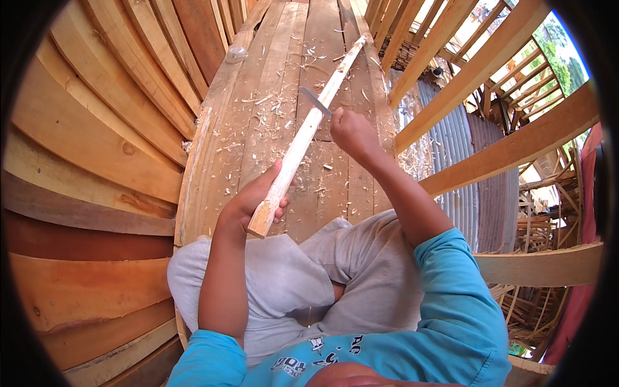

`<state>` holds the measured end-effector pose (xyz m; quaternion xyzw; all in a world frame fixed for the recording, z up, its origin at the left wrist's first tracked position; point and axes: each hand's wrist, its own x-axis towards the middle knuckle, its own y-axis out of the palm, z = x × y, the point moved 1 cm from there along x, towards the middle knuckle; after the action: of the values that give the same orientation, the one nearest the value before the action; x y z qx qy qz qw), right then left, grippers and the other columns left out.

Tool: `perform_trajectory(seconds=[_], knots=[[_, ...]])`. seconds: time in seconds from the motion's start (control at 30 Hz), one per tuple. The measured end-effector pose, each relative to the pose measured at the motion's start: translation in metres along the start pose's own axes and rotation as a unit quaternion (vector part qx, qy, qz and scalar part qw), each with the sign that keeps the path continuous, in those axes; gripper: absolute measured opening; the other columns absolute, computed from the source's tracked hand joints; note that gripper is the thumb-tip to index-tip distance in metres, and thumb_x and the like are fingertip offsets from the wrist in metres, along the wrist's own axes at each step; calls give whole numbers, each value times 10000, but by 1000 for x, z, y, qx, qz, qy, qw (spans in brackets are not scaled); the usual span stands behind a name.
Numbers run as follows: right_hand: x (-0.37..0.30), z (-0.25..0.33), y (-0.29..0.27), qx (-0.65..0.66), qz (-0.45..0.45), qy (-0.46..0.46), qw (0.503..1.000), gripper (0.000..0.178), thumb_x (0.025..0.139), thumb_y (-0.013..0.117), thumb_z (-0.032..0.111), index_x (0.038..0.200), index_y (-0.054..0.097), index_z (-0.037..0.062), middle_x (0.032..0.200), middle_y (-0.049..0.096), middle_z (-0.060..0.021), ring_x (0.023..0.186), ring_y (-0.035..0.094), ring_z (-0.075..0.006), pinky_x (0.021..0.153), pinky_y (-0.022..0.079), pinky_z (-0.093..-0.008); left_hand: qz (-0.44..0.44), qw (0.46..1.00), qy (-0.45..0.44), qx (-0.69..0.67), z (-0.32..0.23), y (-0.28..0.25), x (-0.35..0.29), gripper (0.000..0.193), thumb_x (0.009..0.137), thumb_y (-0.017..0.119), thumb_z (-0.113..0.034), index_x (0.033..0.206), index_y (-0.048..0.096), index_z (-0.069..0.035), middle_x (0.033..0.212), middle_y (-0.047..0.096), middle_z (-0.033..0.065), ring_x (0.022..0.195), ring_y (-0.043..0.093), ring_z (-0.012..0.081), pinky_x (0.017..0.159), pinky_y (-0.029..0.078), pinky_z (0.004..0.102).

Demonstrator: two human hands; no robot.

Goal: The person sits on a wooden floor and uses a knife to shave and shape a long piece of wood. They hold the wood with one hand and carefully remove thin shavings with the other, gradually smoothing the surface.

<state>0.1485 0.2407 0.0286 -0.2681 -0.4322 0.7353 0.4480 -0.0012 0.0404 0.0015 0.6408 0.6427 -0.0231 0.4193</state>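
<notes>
Left hand point(250, 195) clasped round pale wooden stick point(302, 148), right hand point(354, 134) clasped on knife point(315, 101) across it

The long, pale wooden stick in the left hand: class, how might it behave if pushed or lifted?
The long, pale wooden stick is probably stiff, looking straight throughout. Its angular near end suggests it may resist rolling. Lifted there, it would likely feel front-heavy, because the left hand grips it near that end.

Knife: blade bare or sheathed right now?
Bare: the knife, gripped in the right hand, shows its uncovered metal blade across the pale stick.
</notes>
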Motion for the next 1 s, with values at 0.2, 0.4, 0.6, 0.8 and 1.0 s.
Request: perform_trajectory(seconds=[0.2,0.4,0.6,0.8,1.0], knots=[[-9,13,9,-15,0,-11,1000,618,1016,321,375,725,662,-52,755,638,-313,753,643,-488,764,507,-560,-32,999,-1,38,1,3,1,652,994,350,-641,1143,530,-32,610,523,23,424,507,97,383,435,238],[-42,27,22,-2,39,-25,999,592,1008,354,356,708,653,-57,719,621,-314,729,630,-497,760,497,-565,-17,1000,-6,4,0,-10,0,647,997,341,-639,1133,540,-38,614,540,39,435,525,108,390,456,249],[11,-12,26,30,-33,21,999,639,1010,332,403,745,663,-75,766,645,-318,779,642,-500,804,493,-557,-71,996,58,-7,-4,16,-11,622,972,457,-595,1097,574,3,612,543,39,430,521,93,401,452,236],[46,-64,42,211,36,165,963,773,940,397,663,715,662,-28,636,623,-166,606,629,-326,602,482,-442,-84,968,116,208,4,39,-8,486,803,734,-319,1067,552,46,711,562,50,526,555,106,456,484,250],[23,-39,23,348,111,84,927,517,825,728,533,634,583,74,559,498,5,470,448,-107,432,324,-302,-105,961,162,200,32,44,2,357,748,704,-89,1040,569,65,785,602,79,630,607,157,511,522,305]])
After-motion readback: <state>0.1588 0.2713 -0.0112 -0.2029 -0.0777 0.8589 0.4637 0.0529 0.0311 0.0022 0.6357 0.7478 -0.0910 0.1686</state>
